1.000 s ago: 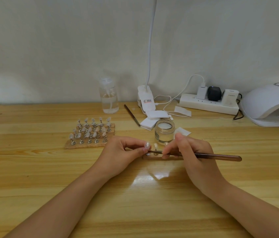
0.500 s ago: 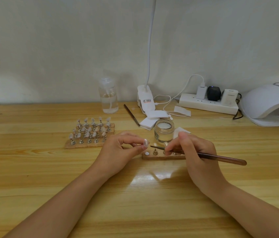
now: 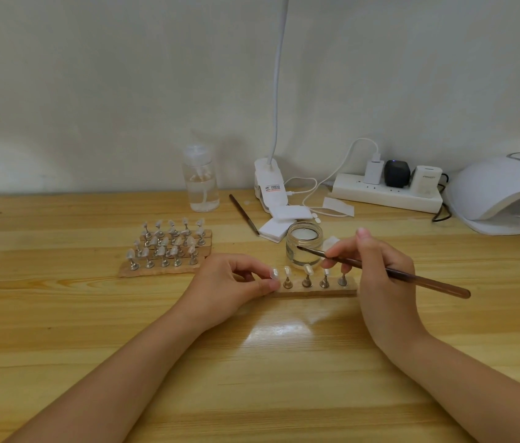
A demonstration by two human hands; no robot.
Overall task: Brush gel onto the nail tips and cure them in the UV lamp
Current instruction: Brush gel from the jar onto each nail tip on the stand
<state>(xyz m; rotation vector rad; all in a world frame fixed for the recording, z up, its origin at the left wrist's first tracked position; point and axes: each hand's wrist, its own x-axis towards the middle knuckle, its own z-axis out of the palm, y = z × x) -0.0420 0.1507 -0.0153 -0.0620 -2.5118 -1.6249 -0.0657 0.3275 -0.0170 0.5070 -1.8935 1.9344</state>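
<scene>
Head view: I see the left hand (image 3: 229,284) now pinching a nail-tip stand (image 3: 274,274) back onto the wooden strip (image 3: 316,290)'s left end. The right hand (image 3: 376,266), gripping the brush (image 3: 380,268), has lifted its tip to the gel jar (image 3: 304,244) behind the strip.

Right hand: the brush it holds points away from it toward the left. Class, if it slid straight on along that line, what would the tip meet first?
Probably the glass jar: the brush tip in the right hand already overlaps its front wall, though depth is unclear.
</scene>
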